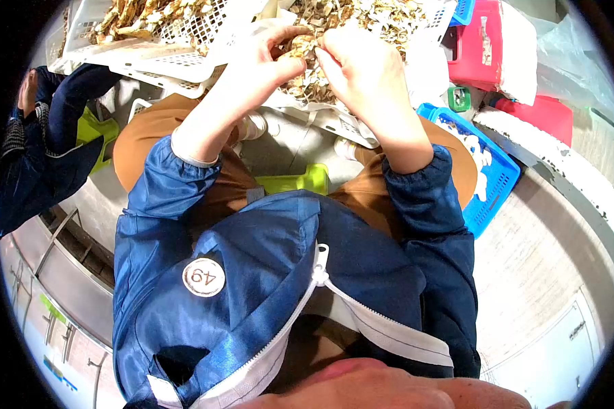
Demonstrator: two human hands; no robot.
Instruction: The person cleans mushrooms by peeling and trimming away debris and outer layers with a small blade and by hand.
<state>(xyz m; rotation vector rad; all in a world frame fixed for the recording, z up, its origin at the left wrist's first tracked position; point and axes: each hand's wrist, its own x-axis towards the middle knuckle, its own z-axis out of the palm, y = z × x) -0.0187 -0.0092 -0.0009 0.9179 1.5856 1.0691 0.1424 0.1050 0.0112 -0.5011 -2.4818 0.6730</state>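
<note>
A yellowish-brown piece of what looks like dried mushroom (301, 46) sits between the thumb and fingers of my left hand (269, 58). Close beside it, my right hand (361, 61) has its fingers closed in a pinch at the piece's right side; whether they grip the same piece or a bit of it, I cannot make out. Below both hands lies a heap of similar dried pieces (382, 24) in a white perforated crate (344, 126).
Another white crate (177, 65) with larger brown pieces stands at upper left. A blue basket (494, 180) holding pale pieces is by my right knee, near a red container (481, 44). A co-worker's dark sleeve (27, 170) shows at left.
</note>
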